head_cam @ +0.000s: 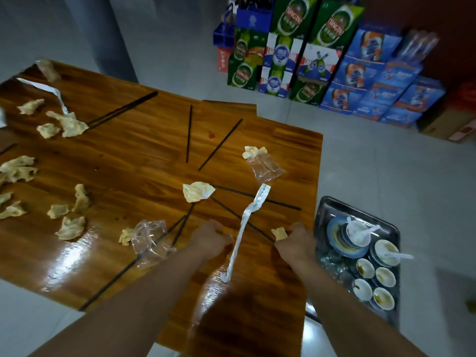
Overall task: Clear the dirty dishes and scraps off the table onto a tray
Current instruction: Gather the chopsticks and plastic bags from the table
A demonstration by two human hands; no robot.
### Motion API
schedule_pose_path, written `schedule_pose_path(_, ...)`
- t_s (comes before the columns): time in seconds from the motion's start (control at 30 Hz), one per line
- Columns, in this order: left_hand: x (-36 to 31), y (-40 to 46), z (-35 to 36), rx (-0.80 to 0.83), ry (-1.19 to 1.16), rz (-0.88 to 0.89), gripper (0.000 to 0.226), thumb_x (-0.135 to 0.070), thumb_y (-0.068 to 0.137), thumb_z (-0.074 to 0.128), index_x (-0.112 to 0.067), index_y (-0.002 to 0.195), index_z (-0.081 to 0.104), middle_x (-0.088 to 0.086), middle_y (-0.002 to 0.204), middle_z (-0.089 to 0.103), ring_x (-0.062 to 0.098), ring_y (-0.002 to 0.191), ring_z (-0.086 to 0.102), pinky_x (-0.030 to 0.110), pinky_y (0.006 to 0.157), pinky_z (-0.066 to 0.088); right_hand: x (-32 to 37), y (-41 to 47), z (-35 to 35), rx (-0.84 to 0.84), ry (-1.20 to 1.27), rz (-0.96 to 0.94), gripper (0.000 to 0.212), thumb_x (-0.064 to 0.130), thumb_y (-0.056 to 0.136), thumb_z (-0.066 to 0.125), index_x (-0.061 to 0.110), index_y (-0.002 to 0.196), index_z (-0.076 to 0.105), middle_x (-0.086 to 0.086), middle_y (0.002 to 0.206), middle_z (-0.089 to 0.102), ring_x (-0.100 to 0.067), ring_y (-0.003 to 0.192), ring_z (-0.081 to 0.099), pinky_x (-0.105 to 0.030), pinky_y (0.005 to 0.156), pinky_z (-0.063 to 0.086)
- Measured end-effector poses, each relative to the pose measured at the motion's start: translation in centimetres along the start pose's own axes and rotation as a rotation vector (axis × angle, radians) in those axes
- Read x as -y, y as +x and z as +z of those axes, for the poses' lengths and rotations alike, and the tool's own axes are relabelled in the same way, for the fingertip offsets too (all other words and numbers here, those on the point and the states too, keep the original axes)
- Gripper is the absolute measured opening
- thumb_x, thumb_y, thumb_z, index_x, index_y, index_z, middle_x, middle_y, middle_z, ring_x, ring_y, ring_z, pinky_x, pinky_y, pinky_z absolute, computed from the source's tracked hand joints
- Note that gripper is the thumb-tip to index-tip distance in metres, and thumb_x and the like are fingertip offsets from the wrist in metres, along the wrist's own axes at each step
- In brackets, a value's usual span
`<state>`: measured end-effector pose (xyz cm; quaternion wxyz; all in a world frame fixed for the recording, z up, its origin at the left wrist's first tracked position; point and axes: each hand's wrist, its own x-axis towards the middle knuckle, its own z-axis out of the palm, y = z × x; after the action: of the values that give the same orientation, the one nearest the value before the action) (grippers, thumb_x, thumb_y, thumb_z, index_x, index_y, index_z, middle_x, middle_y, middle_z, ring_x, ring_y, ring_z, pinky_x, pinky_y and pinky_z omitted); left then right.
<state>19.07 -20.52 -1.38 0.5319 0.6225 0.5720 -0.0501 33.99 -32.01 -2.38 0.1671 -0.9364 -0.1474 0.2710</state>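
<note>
Several crumpled napkins, such as one (197, 191) near the middle, lie over the wooden table (128, 163). Black chopsticks (189, 134) are scattered among them, along with clear plastic wrappers (265, 167) and a long white paper sleeve (247, 225). My right hand (296, 239) is at the table's right edge, its fingers pinching a small crumpled napkin (279, 233) next to a chopstick end. My left hand (211, 235) rests curled on the table just left of the paper sleeve; whether it holds anything is hidden. A metal tray (360, 210) to the right of the table holds stacked dirty bowls, white spoons and glasses.
Stacked beer cartons (309, 60) stand against the far wall on the grey tile floor. A brown cardboard box (448, 124) sits at the right. More napkins and a second paper sleeve (51, 90) lie at the table's far left.
</note>
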Motion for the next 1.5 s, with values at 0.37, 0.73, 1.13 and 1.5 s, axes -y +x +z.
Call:
schedule_pose_path(0.37,1.0,2.2,1.8,0.006,0.145,0.046,0.041,-0.023,0.086,0.066,-0.016,0.124,0.053,0.006,0.124,0.060,0.023,0.112,0.056,0.031,0.089,0.045,-3.5,0.2,3.8,-0.112,-0.257,-0.023,0.027,0.015,0.085,0.058,0.010,0.111,0.060,-0.013,0.120,0.054,-0.028,0.113,0.047,-0.031,0.093,0.040)
schedule_pose_path(0.73,0.4,0.5,0.5,0.041,0.140,0.122,0.032,-0.026,0.086,0.066,-0.017,0.115,0.055,0.005,0.117,0.062,0.023,0.107,0.057,0.031,0.085,0.046,-1.5,-2.8,1.2,-0.006,0.085,-0.181,0.026,0.006,0.095,0.042,0.011,0.109,0.064,-0.013,0.103,0.065,-0.028,0.087,0.060,-0.025,0.063,0.040)
schedule_pose_path(1.13,-2.4,-3.5,-2.3,0.097,0.080,0.229,0.041,-0.026,0.087,0.065,-0.015,0.124,0.052,0.006,0.123,0.059,0.024,0.107,0.058,0.035,0.089,0.050,0.5,-6.9,-3.3,-0.228,0.061,-0.174,0.022,0.027,0.095,0.049,0.016,0.080,0.059,-0.005,0.080,0.062,-0.023,0.075,0.060,-0.028,0.059,0.041)
schedule_pose_path(1.5,-4.6,-0.6,-2.7,0.004,0.063,0.204,0.044,-0.026,0.088,0.065,-0.016,0.128,0.048,0.006,0.122,0.060,0.021,0.104,0.059,0.034,0.087,0.051,1.7,1.4,-3.2,-0.162,0.038,-0.216,0.018,0.011,0.097,0.042,0.010,0.105,0.058,-0.010,0.104,0.060,-0.023,0.096,0.057,-0.033,0.078,0.048)
